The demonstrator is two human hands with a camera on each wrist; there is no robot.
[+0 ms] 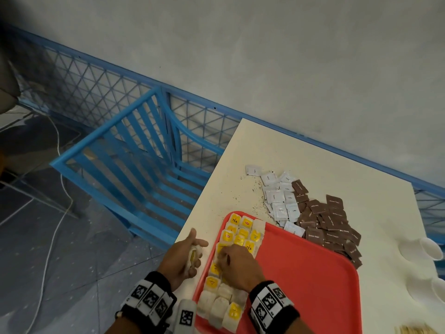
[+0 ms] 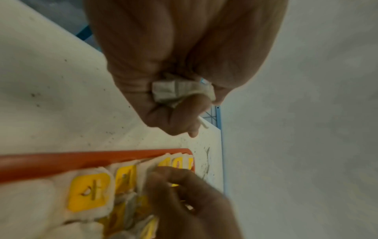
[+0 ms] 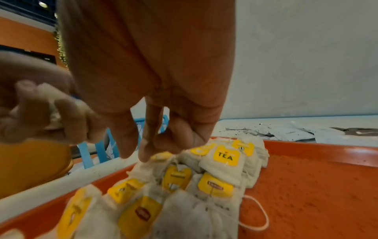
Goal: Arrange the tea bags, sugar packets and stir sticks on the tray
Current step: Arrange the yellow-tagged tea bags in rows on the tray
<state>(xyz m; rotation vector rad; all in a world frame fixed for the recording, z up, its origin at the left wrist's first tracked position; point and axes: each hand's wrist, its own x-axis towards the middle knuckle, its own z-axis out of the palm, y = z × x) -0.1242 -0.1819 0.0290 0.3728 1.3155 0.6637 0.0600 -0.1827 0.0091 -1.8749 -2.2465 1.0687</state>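
Two pieces of furniture fill the scene: a blue slatted chair [image 1: 144,165] against the lattice rail, and the cream tabletop [image 1: 337,169] beside it. On the tabletop near the person lies the red tray [image 1: 308,273], its long axis running away from them. Tea bags [image 1: 243,233] with yellow tags sit in overlapping rows along the tray's left edge, following that axis. Beyond the tray's far rim lie loose heaps of white sugar packets [image 1: 279,198] and brown sugar packets [image 1: 330,222], with dark crumbs scattered beside them. White cups [image 1: 431,249] stand at the right edge. Right hand [image 1: 237,266] pinches a bag in the rows, hiding several. Left hand [image 1: 185,255], just off the tray, grips a spare tea bag [image 2: 180,90].
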